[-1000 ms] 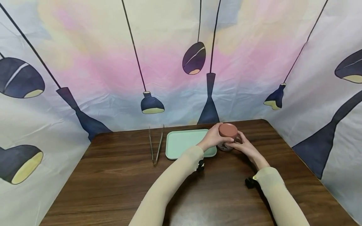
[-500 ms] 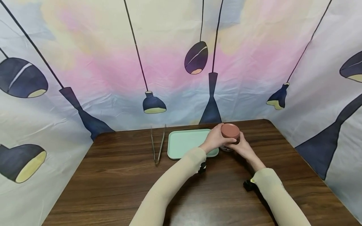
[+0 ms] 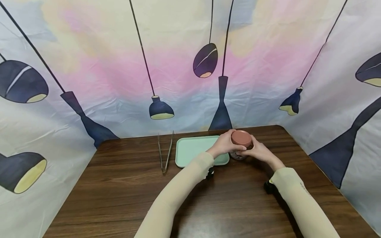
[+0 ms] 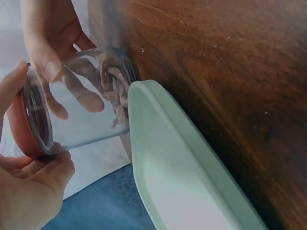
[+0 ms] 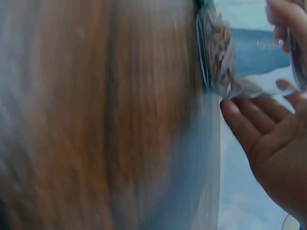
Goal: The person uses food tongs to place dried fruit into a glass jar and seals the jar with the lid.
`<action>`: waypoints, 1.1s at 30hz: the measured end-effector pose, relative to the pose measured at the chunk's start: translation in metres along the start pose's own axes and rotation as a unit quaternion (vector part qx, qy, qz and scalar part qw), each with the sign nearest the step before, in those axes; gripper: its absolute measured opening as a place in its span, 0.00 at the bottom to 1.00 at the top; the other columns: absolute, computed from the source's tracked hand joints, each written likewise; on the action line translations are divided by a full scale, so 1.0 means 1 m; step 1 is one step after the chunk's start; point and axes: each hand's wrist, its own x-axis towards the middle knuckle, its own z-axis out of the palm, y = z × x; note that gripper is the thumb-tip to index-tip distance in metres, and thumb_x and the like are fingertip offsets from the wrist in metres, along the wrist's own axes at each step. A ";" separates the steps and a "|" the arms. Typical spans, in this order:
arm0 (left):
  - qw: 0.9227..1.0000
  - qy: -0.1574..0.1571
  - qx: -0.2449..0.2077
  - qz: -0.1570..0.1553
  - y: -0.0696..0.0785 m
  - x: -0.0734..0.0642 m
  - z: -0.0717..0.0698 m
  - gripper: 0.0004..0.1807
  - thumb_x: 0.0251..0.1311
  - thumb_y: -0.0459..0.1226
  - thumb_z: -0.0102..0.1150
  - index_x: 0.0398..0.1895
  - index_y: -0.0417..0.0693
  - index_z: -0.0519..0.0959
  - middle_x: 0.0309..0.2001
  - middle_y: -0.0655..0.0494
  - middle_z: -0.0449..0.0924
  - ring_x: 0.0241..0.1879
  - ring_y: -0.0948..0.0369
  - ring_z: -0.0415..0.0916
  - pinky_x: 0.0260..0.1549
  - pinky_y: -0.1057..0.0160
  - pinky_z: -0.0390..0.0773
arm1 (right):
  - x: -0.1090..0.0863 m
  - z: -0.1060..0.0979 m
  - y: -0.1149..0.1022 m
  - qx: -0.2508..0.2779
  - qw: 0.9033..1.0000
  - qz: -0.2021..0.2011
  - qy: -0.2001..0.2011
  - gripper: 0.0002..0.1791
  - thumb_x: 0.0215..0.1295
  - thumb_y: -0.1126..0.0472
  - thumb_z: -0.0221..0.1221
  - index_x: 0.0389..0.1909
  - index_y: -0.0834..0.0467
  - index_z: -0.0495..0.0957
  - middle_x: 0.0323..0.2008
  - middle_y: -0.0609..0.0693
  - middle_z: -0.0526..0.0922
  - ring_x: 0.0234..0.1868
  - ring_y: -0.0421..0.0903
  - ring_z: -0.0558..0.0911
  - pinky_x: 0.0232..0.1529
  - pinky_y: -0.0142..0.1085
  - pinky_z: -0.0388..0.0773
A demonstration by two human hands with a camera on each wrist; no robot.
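Note:
A clear jar (image 4: 86,129) with a terracotta-coloured lid (image 3: 241,138) stands upright near the back of the table, beside the tray's right end. Several brownish, shrivelled pieces (image 4: 114,88) lie in its bottom; their kind does not show. My left hand (image 3: 224,144) grips the lid, thumb on one side and fingers on the other. From the right, my right hand (image 3: 261,153) holds the jar's glass body, its fingers showing through the glass in the left wrist view. In the right wrist view, the right palm (image 5: 283,153) faces the jar.
A mint-green tray (image 3: 189,150) lies just left of the jar, partly under my left wrist in the head view. Left of it, metal tongs (image 3: 164,168) lie spread on the brown wooden table (image 3: 119,198). A lamp-patterned cloth (image 3: 184,66) hangs behind the table.
My right wrist and forearm have swung a little to the right while that hand stays at the jar. The left hand stays on the lid, and the jar keeps its place.

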 end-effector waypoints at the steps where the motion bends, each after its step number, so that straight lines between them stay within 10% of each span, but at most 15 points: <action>1: 1.000 -0.004 0.000 -0.001 0.000 0.000 -0.001 0.45 0.54 0.52 0.76 0.71 0.46 0.67 0.57 0.54 0.78 0.52 0.62 0.78 0.48 0.63 0.78 | 0.001 -0.001 0.001 0.006 1.000 0.000 -0.007 0.62 0.57 0.39 0.71 0.81 0.52 0.42 0.75 0.62 0.58 0.73 0.63 0.61 0.64 0.63 0.62; 12: 1.000 -0.018 0.005 -0.004 -0.001 -0.003 -0.003 0.47 0.52 0.52 0.77 0.72 0.47 0.66 0.58 0.55 0.77 0.52 0.63 0.77 0.48 0.63 0.78 | 0.007 -0.008 0.006 0.100 0.987 -0.063 -0.113 0.56 0.63 0.59 0.70 0.81 0.51 0.40 0.76 0.62 0.52 0.72 0.64 0.61 0.64 0.60 0.64; 24: 1.000 -0.002 -0.006 0.004 0.002 -0.008 0.004 0.44 0.54 0.51 0.76 0.71 0.46 0.67 0.57 0.54 0.78 0.51 0.63 0.78 0.47 0.64 0.78 | -0.014 0.011 -0.013 0.031 0.999 -0.015 0.015 0.61 0.61 0.49 0.71 0.80 0.62 0.38 0.74 0.70 0.55 0.72 0.67 0.60 0.63 0.66 0.61; 33: 1.000 -0.005 0.002 0.004 0.003 -0.010 0.002 0.44 0.55 0.51 0.75 0.72 0.46 0.66 0.58 0.53 0.77 0.52 0.62 0.78 0.48 0.64 0.78 | -0.002 0.003 -0.001 0.076 0.995 -0.057 -0.032 0.55 0.61 0.54 0.72 0.80 0.54 0.46 0.73 0.62 0.58 0.71 0.62 0.62 0.65 0.62 0.62</action>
